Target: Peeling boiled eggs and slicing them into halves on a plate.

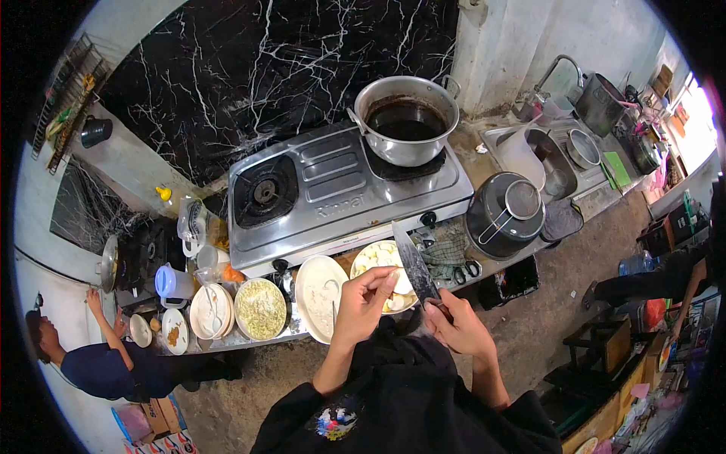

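My right hand [458, 324] is closed round the handle of a kitchen knife [416, 267], whose broad dark-stained blade points up and away. My left hand [364, 301] is raised beside the blade, its thumb and fingertips pinched together; whether a small piece is between them cannot be told. Below the hands stands a round bowl of pale white and yellowish chunks [374, 256], partly hidden by the left hand and the knife. Left of it lies an oval cream-coloured dish [313, 284] with residue and a utensil. Further left is a bowl of chopped pale-green food [261, 309].
A large metal pot [407, 148] of dark liquid sits on the gas stove [334, 196]. Right of it are a lidded dark pot [482, 198], scissors [468, 272], a checked cloth [451, 252] and a sink [567, 176]. Another person [102, 363] stands at far left; one more is at far right.
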Demonstrator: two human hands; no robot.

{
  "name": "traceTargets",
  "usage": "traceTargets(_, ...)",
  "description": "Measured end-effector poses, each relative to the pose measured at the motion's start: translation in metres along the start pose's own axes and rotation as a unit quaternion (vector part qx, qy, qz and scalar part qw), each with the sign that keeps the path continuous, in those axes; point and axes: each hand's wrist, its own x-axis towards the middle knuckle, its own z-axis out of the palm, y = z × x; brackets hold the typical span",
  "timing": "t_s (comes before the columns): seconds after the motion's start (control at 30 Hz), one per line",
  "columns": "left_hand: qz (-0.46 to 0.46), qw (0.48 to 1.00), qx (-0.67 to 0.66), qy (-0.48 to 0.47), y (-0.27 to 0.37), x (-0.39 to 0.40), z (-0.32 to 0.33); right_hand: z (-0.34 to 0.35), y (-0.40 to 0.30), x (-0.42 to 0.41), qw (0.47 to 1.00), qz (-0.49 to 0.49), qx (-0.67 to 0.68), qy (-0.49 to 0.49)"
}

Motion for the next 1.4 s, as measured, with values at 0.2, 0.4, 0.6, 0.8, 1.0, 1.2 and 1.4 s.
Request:
traceTargets(0.2,-0.016,1.000,0.010,0.007,0.000,-0.001,0.003,-0.002,0.000,-0.003,0.999,0.028,0.025,-0.012)
traceTargets(0.4,-0.004,1.000,-0.001,0.011,-0.003,-0.002,0.006,-0.002,-0.002,-0.006,0.998,0.044,0.046,-0.018)
traceTargets(0.6,-0.021,0.999,-0.039,0.020,-0.003,-0.003,0.008,0.000,0.001,-0.010,0.997,0.056,0.056,-0.012)
traceTargets(0.8,0.004,0.999,0.004,0.036,-0.003,-0.006,0.009,0.000,0.000,-0.014,0.998,0.054,0.024,-0.013)
traceTargets(1.0,-0.026,0.998,-0.056,0.024,-0.005,-0.005,0.007,0.005,0.005,-0.014,0.996,0.062,0.065,-0.009)
traceTargets(1.2,-0.035,0.998,-0.056,0.003,-0.006,-0.005,0.004,0.007,0.007,-0.016,0.992,0.069,0.102,-0.001)
traceTargets(1.4,-0.042,0.996,-0.083,-0.011,-0.009,-0.005,0.001,0.010,0.008,-0.016,0.988,0.080,0.129,-0.035)
